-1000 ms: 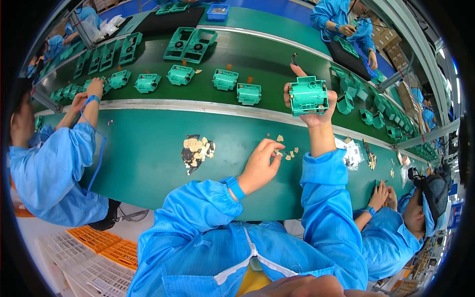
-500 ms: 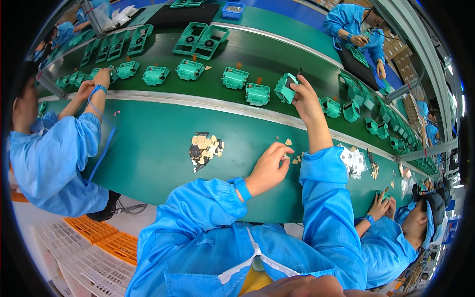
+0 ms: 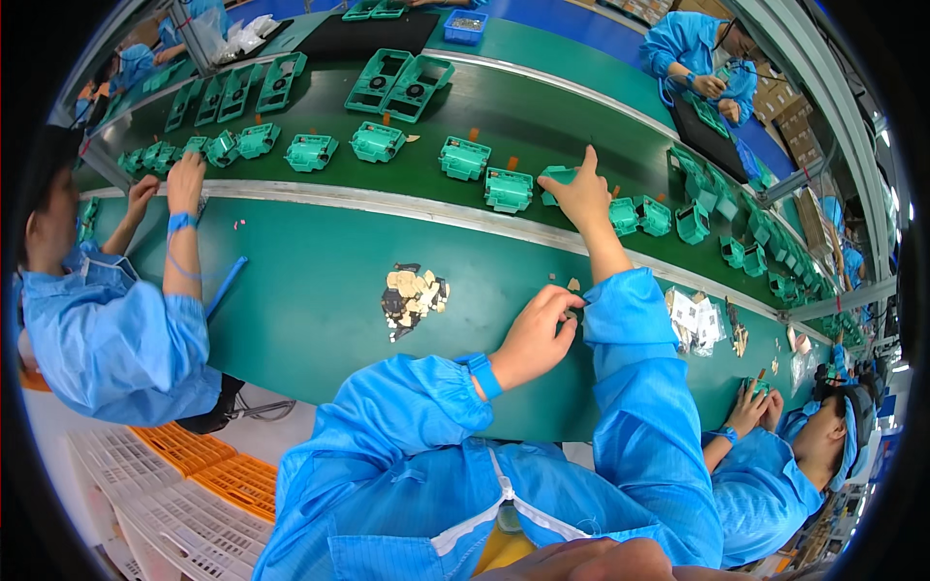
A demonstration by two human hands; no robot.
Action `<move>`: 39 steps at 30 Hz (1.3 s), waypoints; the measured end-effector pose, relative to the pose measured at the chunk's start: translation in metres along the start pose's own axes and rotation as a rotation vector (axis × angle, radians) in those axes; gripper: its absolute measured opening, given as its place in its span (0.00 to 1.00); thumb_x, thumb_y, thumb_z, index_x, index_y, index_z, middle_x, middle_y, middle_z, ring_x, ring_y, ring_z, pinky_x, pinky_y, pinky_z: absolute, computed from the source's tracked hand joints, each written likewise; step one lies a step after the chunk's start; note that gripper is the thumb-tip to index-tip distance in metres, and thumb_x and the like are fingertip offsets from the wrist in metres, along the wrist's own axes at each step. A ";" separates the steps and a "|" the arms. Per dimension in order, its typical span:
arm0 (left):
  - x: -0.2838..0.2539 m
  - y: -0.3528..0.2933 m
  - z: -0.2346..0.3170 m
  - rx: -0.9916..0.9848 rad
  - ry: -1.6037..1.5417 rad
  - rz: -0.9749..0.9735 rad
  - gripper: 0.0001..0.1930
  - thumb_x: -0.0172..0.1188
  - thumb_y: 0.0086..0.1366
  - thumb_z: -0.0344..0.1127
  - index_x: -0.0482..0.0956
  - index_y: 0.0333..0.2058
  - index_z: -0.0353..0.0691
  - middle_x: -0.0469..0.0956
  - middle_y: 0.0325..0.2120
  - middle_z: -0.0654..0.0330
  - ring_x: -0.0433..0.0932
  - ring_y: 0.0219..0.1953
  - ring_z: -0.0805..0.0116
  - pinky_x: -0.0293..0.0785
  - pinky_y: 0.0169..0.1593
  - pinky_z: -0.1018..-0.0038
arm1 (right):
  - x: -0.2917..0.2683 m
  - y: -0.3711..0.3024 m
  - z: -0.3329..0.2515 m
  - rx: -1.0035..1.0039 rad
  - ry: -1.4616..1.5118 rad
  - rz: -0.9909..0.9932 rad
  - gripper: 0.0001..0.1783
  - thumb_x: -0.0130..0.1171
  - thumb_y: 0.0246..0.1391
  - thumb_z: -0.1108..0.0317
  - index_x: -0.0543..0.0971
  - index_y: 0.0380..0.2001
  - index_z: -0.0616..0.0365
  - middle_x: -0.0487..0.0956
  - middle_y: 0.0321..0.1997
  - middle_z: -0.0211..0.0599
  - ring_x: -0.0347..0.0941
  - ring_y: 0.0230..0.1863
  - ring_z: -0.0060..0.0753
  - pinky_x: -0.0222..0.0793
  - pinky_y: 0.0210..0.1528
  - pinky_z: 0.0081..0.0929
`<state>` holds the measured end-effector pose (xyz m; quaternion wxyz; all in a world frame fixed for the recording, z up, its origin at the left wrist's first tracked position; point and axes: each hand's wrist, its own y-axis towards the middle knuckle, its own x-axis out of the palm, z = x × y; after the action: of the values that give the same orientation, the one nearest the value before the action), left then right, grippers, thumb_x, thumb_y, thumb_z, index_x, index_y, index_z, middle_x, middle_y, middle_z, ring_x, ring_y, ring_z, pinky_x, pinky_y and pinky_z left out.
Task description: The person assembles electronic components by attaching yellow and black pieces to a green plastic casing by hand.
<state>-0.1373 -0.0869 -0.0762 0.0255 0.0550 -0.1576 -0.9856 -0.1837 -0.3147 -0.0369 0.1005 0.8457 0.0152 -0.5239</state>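
- A co-worker's hand (image 3: 185, 182) on my far left reaches onto the belt (image 3: 542, 116) among green housings (image 3: 257, 140). It is well apart from my fingers, so I see little chance of a clash, but anything sliding that way lands in that person's reach.
- The pile of small tan pieces (image 3: 415, 295) lies loose on the green table (image 3: 300, 290), to the left of my left fingertips. A sleeve swept across it could scatter them.
- My left hand (image 3: 538, 334) rests on the table with fingers curled together at a few tan bits (image 3: 572, 286) just past the fingertips. I cannot tell whether they pinch one; a weak pinch on something that small could drop it.
- My right hand (image 3: 584, 189) stretches over the belt, fingers closed on the green housing (image 3: 557, 176), which sits at the fingertips beside another housing (image 3: 509, 189) just to their left. If I let go crooked, it could tip or knock that neighbour.
- With the arm stretched this far, my sleeve (image 3: 625, 320) could drag the bits beneath it.
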 end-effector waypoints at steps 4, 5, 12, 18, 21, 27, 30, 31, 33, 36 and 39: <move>0.000 0.001 -0.002 0.000 0.000 0.000 0.13 0.59 0.65 0.24 0.77 0.49 0.36 0.73 0.48 0.54 0.79 0.39 0.64 0.77 0.46 0.69 | -0.004 0.011 0.007 -0.170 0.154 -0.050 0.62 0.74 0.44 0.48 0.52 0.74 0.62 0.78 0.58 0.59 0.75 0.59 0.58 0.67 0.62 0.46; -0.001 0.001 -0.003 -0.006 0.006 0.000 0.13 0.59 0.65 0.24 0.77 0.49 0.36 0.73 0.48 0.54 0.79 0.38 0.64 0.77 0.46 0.69 | -0.009 0.013 0.006 -0.126 0.232 -0.019 0.60 0.72 0.46 0.50 0.52 0.75 0.61 0.77 0.60 0.57 0.77 0.56 0.54 0.70 0.59 0.40; -0.008 0.011 -0.008 -0.042 -0.039 0.030 0.14 0.61 0.67 0.25 0.77 0.51 0.38 0.73 0.51 0.55 0.78 0.40 0.69 0.75 0.45 0.73 | -0.022 0.013 0.019 0.014 0.937 -0.219 0.49 0.63 0.51 0.52 0.59 0.74 0.55 0.78 0.59 0.54 0.78 0.54 0.45 0.72 0.60 0.37; -0.047 0.027 0.015 -0.145 -0.599 0.210 0.32 0.58 0.74 0.34 0.52 0.69 0.36 0.73 0.55 0.52 0.76 0.55 0.66 0.75 0.54 0.71 | -0.040 -0.054 0.015 -0.066 1.848 -1.009 0.50 0.59 0.52 0.48 0.58 0.74 0.59 0.75 0.62 0.62 0.75 0.61 0.54 0.77 0.58 0.48; -0.047 0.025 0.026 -0.133 -0.700 0.160 0.33 0.59 0.73 0.32 0.52 0.69 0.36 0.73 0.57 0.51 0.76 0.57 0.63 0.75 0.57 0.69 | -0.031 -0.080 0.014 -0.115 1.946 -0.969 0.58 0.65 0.45 0.49 0.53 0.76 0.59 0.72 0.63 0.67 0.75 0.61 0.59 0.77 0.58 0.52; -0.053 0.031 0.026 -0.119 -0.757 0.214 0.33 0.63 0.71 0.30 0.55 0.68 0.34 0.69 0.61 0.49 0.74 0.60 0.62 0.75 0.60 0.67 | -0.021 -0.097 0.023 -0.198 2.015 -0.756 0.62 0.68 0.40 0.59 0.47 0.77 0.56 0.64 0.72 0.58 0.64 0.71 0.61 0.68 0.69 0.55; -0.061 0.033 0.021 -0.119 -0.756 0.219 0.34 0.64 0.70 0.30 0.56 0.68 0.34 0.66 0.63 0.49 0.73 0.61 0.63 0.75 0.59 0.67 | -0.031 -0.096 0.025 -0.210 1.862 -0.736 0.63 0.68 0.40 0.60 0.46 0.78 0.55 0.61 0.73 0.57 0.59 0.74 0.60 0.61 0.73 0.56; -0.063 0.034 0.019 -0.115 -0.727 0.206 0.35 0.65 0.69 0.30 0.56 0.68 0.34 0.65 0.63 0.50 0.72 0.61 0.64 0.76 0.59 0.67 | -0.035 -0.095 0.024 -0.214 1.795 -0.730 0.63 0.68 0.39 0.60 0.46 0.78 0.55 0.61 0.73 0.57 0.60 0.73 0.60 0.60 0.74 0.55; -0.064 0.035 0.018 -0.139 -0.703 0.223 0.35 0.65 0.68 0.30 0.56 0.68 0.34 0.65 0.63 0.50 0.72 0.61 0.64 0.75 0.59 0.67 | -0.044 -0.091 0.025 -0.209 1.889 -0.782 0.60 0.68 0.42 0.63 0.49 0.77 0.56 0.64 0.72 0.58 0.61 0.73 0.56 0.61 0.73 0.51; -0.067 0.038 0.016 -0.181 -0.623 0.254 0.36 0.66 0.67 0.28 0.57 0.68 0.34 0.65 0.63 0.50 0.72 0.61 0.63 0.74 0.61 0.66 | -0.059 -0.082 0.031 -0.205 1.468 -0.655 0.49 0.62 0.50 0.79 0.55 0.75 0.58 0.72 0.66 0.57 0.69 0.68 0.46 0.68 0.66 0.41; -0.067 0.038 0.013 -0.175 -0.474 0.278 0.37 0.66 0.65 0.26 0.57 0.69 0.35 0.65 0.63 0.51 0.70 0.63 0.61 0.71 0.64 0.63 | -0.069 -0.077 0.028 -0.288 1.289 -0.623 0.49 0.59 0.49 0.86 0.56 0.75 0.57 0.72 0.66 0.56 0.72 0.66 0.45 0.68 0.66 0.39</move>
<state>-0.0710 -0.1148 -0.0451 0.1275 -0.2012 -0.0797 -0.9679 -0.2493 -0.2392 0.0004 0.0284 0.9209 0.3801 0.0810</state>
